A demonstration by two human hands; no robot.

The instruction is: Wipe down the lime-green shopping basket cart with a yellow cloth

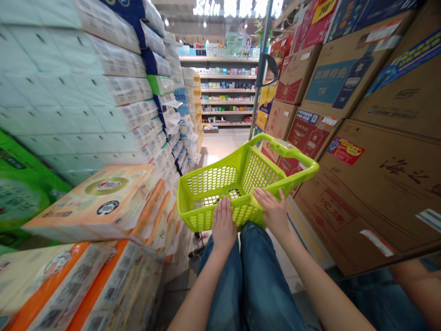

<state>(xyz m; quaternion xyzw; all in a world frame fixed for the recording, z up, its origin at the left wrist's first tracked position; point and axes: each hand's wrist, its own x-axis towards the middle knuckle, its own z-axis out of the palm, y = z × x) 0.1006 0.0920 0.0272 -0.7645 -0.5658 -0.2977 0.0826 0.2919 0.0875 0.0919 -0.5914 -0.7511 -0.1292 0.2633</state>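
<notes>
A lime-green plastic shopping cart [206, 218] with latticed sides stands in front of my knees, its handle [303, 172] up at the right. Only a dark pattern shows through the holes in its floor, with no goods inside. My left hand [224, 226] lies on the near side wall, fingers stretched out together over the rim. Further right, my right hand [274, 211] presses a yellow cloth [256, 200] against the same rim. Most of the cloth is hidden under the fingers.
Packs of tissue paper [93, 197] are piled at the left, below a tall white stack [69, 87]. Cardboard cartons [372, 184] form a wall at the right. A metal post [260, 78] rises beyond the cart, and stocked shelves [227, 89] stand at the aisle's far end.
</notes>
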